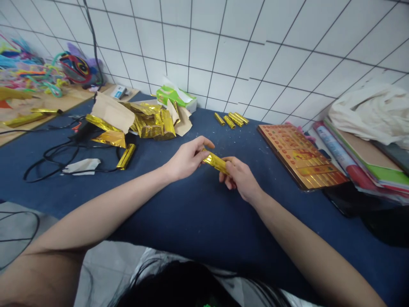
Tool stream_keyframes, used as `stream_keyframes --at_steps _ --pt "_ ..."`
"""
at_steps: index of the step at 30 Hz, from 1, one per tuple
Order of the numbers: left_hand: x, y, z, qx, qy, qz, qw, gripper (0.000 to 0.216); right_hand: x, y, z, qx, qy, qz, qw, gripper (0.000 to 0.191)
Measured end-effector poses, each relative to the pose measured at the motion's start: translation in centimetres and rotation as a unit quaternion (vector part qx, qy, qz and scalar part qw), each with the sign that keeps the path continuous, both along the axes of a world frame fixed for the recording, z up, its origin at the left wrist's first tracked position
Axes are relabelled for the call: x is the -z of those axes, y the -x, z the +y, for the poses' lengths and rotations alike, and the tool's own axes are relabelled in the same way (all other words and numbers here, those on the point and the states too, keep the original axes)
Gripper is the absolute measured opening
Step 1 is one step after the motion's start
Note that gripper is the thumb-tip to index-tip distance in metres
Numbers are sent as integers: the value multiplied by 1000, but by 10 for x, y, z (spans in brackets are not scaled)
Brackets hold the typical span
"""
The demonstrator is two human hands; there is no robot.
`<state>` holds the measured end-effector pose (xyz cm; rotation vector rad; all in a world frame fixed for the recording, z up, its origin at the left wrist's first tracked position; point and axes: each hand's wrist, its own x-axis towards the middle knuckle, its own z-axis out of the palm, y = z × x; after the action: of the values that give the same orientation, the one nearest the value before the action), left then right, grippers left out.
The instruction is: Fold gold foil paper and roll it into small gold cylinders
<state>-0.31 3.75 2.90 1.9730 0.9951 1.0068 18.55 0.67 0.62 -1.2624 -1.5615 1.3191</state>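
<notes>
Between my two hands, above the middle of the blue cloth, is a shiny gold foil roll (216, 163). My left hand (188, 158) pinches its upper left end with thumb and fingers. At the lower right end, my right hand (239, 175) grips it between thumb and curled fingers. Several finished-looking gold rolls (235, 120) lie together beyond my hands, near the wall. Left of my left hand rests a single gold roll (126, 157), beside a heap of crumpled gold foil paper (153, 121) with tan backing.
A gold and red printed pad (298, 155) lies at right, beside stacked books (367, 162) and white cloth (373, 113). A green tissue pack (177, 99) stands by the tiled wall. Black cables (53, 164) loop at left, near a wooden board (19, 134) and colourful craft pieces (41, 74).
</notes>
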Motion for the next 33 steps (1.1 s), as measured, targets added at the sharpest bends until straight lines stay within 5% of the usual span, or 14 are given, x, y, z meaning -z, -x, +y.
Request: stream_keyframes --at_steps 4,18,24,33 --pt "0 -1 -6 -10 -35 33 999 23 -2 2 1 -73 99 68 990 39" --pt "0 -5 -1 60 239 -89 965 20 -2 4 -4 -35 -77 -46 995 40" --pt "-1 -11 -9 37 221 -61 973 19 -1 5 -7 -49 -38 -41 997 38" --pt "-2 -11 -15 90 205 12 975 23 -4 6 -11 -85 -35 -40 995 44"
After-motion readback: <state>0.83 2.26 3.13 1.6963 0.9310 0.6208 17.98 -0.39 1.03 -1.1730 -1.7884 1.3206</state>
